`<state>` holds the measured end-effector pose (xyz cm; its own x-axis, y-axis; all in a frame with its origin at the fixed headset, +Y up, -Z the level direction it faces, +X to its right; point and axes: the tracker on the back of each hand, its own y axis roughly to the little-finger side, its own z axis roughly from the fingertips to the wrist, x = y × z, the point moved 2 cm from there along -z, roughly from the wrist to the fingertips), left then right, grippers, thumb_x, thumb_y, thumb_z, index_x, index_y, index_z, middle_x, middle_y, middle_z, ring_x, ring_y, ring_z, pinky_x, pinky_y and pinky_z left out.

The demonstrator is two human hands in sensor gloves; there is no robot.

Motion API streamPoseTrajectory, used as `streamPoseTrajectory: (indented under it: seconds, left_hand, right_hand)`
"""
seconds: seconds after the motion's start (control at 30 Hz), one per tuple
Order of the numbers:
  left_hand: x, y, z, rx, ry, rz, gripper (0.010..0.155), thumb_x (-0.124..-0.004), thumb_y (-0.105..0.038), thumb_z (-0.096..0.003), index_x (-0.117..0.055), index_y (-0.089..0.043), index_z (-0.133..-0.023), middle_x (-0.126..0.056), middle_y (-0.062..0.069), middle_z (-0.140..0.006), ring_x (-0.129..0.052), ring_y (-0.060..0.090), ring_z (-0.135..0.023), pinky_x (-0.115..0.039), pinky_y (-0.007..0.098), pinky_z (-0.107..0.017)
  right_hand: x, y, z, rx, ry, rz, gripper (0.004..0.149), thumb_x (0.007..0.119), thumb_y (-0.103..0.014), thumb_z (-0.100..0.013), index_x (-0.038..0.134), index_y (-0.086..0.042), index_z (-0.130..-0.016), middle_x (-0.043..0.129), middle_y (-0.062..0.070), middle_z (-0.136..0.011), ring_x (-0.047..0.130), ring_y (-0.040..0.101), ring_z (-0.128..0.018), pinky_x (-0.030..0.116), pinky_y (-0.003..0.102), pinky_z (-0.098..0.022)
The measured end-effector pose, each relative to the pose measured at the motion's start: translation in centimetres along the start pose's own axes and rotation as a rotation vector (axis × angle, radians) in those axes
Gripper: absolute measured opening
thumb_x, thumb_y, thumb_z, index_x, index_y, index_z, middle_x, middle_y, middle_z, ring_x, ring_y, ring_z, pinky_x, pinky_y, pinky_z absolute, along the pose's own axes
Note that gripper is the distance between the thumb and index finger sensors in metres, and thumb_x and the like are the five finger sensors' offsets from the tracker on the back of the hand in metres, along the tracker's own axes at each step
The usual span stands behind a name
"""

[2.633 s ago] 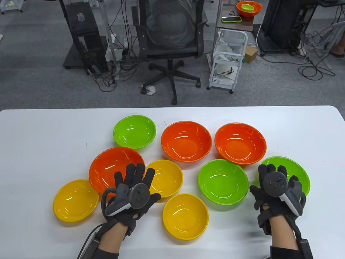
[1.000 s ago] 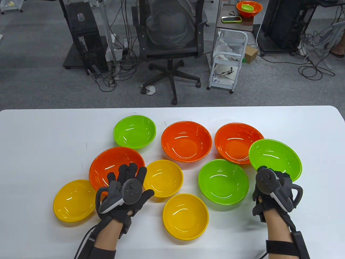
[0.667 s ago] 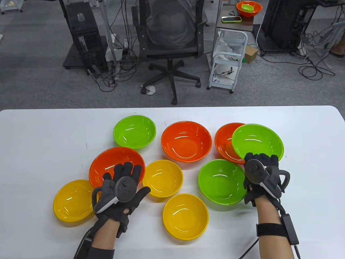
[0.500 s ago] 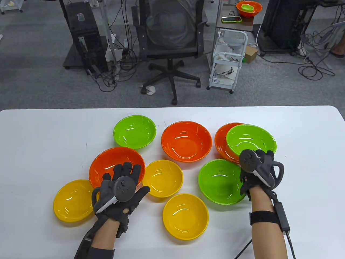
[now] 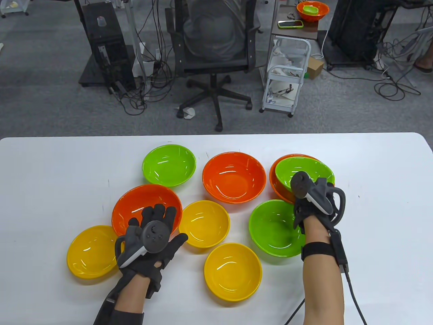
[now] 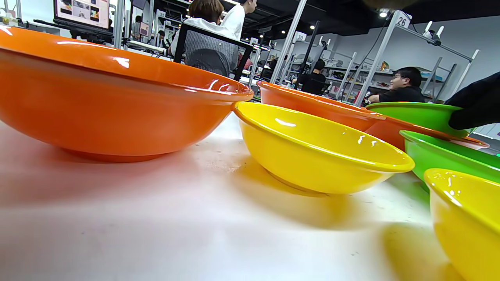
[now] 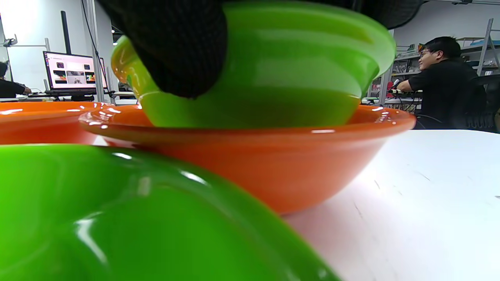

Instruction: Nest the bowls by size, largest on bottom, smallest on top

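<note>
My right hand (image 5: 316, 194) grips the near rim of a green bowl (image 5: 304, 171) that sits low inside the right orange bowl (image 5: 274, 184). In the right wrist view my fingers (image 7: 175, 47) clamp the green bowl (image 7: 273, 78), whose base is below the orange bowl's rim (image 7: 254, 164); I cannot tell if it rests on the bottom. My left hand (image 5: 154, 225) is open with fingers spread over the near rim of the large left orange bowl (image 5: 142, 203), holding nothing. That orange bowl (image 6: 97, 97) fills the left of the left wrist view.
On the white table (image 5: 382, 203) also stand a small green bowl (image 5: 169, 165), a middle orange bowl (image 5: 233, 176), a green bowl (image 5: 274, 230) under my right wrist, and three yellow bowls (image 5: 204, 223) (image 5: 232, 271) (image 5: 93, 252). A chair and cart stand beyond the far edge.
My right hand lifted the green bowl from the table's right side, carried it back and left, and lowered it into the right orange bowl. My left hand drifted slightly left.
</note>
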<state>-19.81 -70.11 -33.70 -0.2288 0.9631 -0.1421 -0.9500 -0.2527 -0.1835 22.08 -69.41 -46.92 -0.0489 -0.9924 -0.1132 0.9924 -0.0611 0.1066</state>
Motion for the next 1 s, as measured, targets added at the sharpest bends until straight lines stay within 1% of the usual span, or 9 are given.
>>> streamPoseTrajectory:
  seconds: [0.23, 0.37, 0.4, 0.47, 0.57, 0.67, 0.73, 0.83, 1.0]
  left_hand:
    - [-0.1, -0.2, 0.0, -0.006, 0.0, -0.007, 0.084, -0.056, -0.066, -0.0501, -0.026, -0.025, -0.117, -0.021, 0.016, -0.123, -0.02, 0.049, -0.112, -0.02, 0.076, -0.069]
    - [-0.3, -0.4, 0.0, -0.008, 0.008, -0.001, 0.084, -0.056, -0.066, -0.0501, -0.026, -0.025, -0.117, -0.021, 0.016, -0.123, -0.02, 0.049, -0.112, -0.021, 0.076, -0.069]
    - [-0.3, -0.4, 0.0, -0.009, 0.008, -0.003, 0.084, -0.056, -0.066, -0.0502, -0.026, -0.025, -0.117, -0.021, 0.016, -0.123, -0.02, 0.049, -0.112, -0.021, 0.076, -0.069]
    - [-0.3, -0.5, 0.0, -0.009, 0.008, -0.006, 0.084, -0.056, -0.066, -0.0502, -0.026, -0.025, -0.117, -0.021, 0.016, -0.123, -0.02, 0.049, -0.111, -0.021, 0.076, -0.069]
    - [-0.4, -0.5, -0.1, -0.01, 0.011, -0.003, 0.084, -0.056, -0.066, -0.0503, -0.026, -0.025, -0.117, -0.021, 0.016, -0.123, -0.02, 0.049, -0.111, -0.021, 0.076, -0.069]
    - [-0.5, -0.6, -0.1, -0.01, 0.014, -0.005, 0.084, -0.056, -0.066, -0.0502, -0.026, -0.025, -0.117, -0.022, 0.016, -0.123, -0.02, 0.049, -0.112, -0.021, 0.076, -0.07]
    - [-0.5, -0.6, -0.1, -0.011, 0.016, -0.005, 0.084, -0.057, -0.065, -0.0503, -0.026, -0.025, -0.117, -0.022, 0.016, -0.123, -0.02, 0.049, -0.112, -0.021, 0.076, -0.07]
    - [-0.5, -0.6, -0.1, -0.01, 0.019, -0.005, 0.083, -0.056, -0.065, -0.0504, -0.026, -0.026, -0.117, -0.022, 0.016, -0.123, -0.02, 0.049, -0.112, -0.021, 0.076, -0.07]
    - [-0.5, -0.7, -0.1, -0.01, 0.021, -0.006, 0.083, -0.057, -0.065, -0.0505, -0.027, -0.025, -0.117, -0.022, 0.016, -0.123, -0.021, 0.049, -0.112, -0.021, 0.076, -0.07]
  right_hand:
    - [0.3, 0.0, 0.1, -0.013, -0.018, 0.01, 0.041, 0.088, -0.024, -0.043, 0.092, -0.009, -0.082, 0.096, 0.016, -0.081, 0.082, 0.047, -0.083, 0.057, 0.068, -0.066]
    - [0.3, -0.1, 0.0, -0.014, -0.032, 0.008, 0.042, 0.086, -0.025, -0.044, 0.091, -0.009, -0.083, 0.096, 0.017, -0.082, 0.081, 0.047, -0.084, 0.058, 0.068, -0.066]
    - [0.5, -0.1, -0.1, -0.015, -0.052, 0.007, 0.043, 0.085, -0.025, -0.045, 0.089, -0.009, -0.085, 0.094, 0.017, -0.083, 0.08, 0.048, -0.084, 0.057, 0.068, -0.066]
    - [0.8, -0.2, -0.2, -0.037, -0.133, 0.007, 0.046, 0.08, -0.026, -0.047, 0.084, -0.01, -0.09, 0.088, 0.018, -0.089, 0.076, 0.049, -0.087, 0.054, 0.069, -0.067]
    - [1.3, -0.1, -0.2, -0.031, -0.261, -0.017, 0.052, 0.074, -0.029, -0.049, 0.075, -0.012, -0.097, 0.081, 0.02, -0.096, 0.071, 0.051, -0.09, 0.048, 0.07, -0.069]
    - [1.8, 0.2, -0.3, -0.018, -0.312, -0.075, 0.055, 0.072, -0.03, -0.05, 0.069, -0.011, -0.101, 0.076, 0.022, -0.099, 0.066, 0.053, -0.092, 0.046, 0.071, -0.069]
    - [2.0, 0.3, -0.2, -0.007, -0.324, -0.084, 0.055, 0.072, -0.029, -0.051, 0.068, -0.011, -0.102, 0.075, 0.022, -0.1, 0.064, 0.052, -0.094, 0.044, 0.071, -0.069]
    - [1.9, 0.1, -0.1, -0.01, -0.29, -0.132, 0.054, 0.074, -0.028, -0.051, 0.069, -0.009, -0.101, 0.076, 0.022, -0.099, 0.066, 0.053, -0.092, 0.045, 0.072, -0.068]
    - [1.7, 0.1, 0.2, -0.018, -0.268, -0.126, 0.054, 0.075, -0.027, -0.051, 0.07, -0.008, -0.1, 0.076, 0.022, -0.099, 0.066, 0.052, -0.092, 0.045, 0.072, -0.068]
